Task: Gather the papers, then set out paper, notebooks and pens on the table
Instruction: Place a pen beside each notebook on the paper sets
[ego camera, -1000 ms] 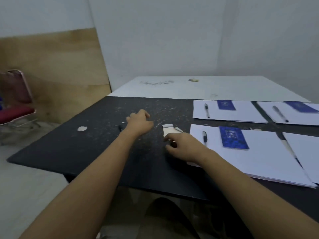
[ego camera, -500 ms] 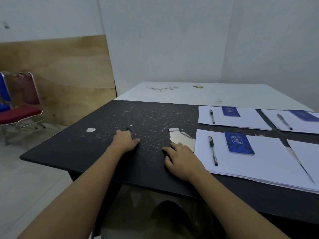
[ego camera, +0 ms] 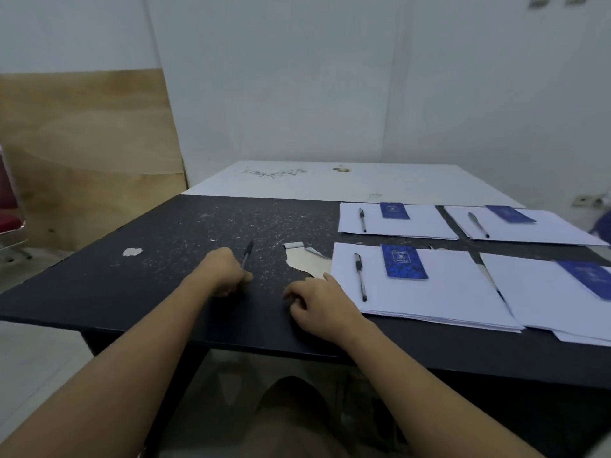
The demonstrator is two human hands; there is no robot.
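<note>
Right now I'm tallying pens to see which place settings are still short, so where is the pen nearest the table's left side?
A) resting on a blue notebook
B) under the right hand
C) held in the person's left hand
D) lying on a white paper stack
C: the thin black pen sticks out from the closed fingers of the left hand over the bare black tabletop, clear of any paper stack.

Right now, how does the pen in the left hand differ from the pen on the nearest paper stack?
The held pen is gripped by the left hand over the bare black table, tip tilted away to the right. The nearest stack's pen lies free and flat on white paper, beside a blue notebook. Both look dark and slim.
</note>
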